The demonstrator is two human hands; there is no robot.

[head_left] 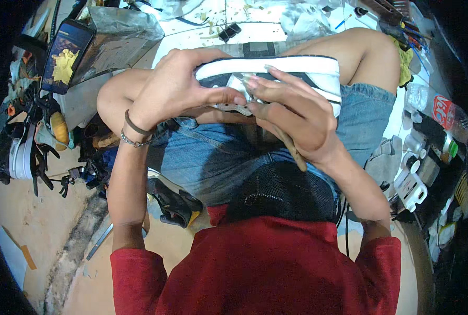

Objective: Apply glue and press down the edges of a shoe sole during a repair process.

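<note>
A dark-and-white sneaker (276,64) lies on its side above my lap, its white sole edge facing away from me. My left hand (179,86) grips the sneaker's left end, with the thumb pressed on the upper near the lace holes. Over the middle of the upper is my right hand (299,110), fingers bent and their tips close to the left thumb. A thin tool with a tan, wood-like handle (292,150) sits in the right hand and pokes out below the palm. Fingers hide its other end, so I cannot make out its kind.
A phone (66,58) leans by a cardboard box (113,50) at the far left. Other shoes (21,152) lie on the left, and a dark shoe (173,202) rests by my left thigh. Plastic bottles (436,107) stand at the right. A black binder clip (229,32) lies ahead.
</note>
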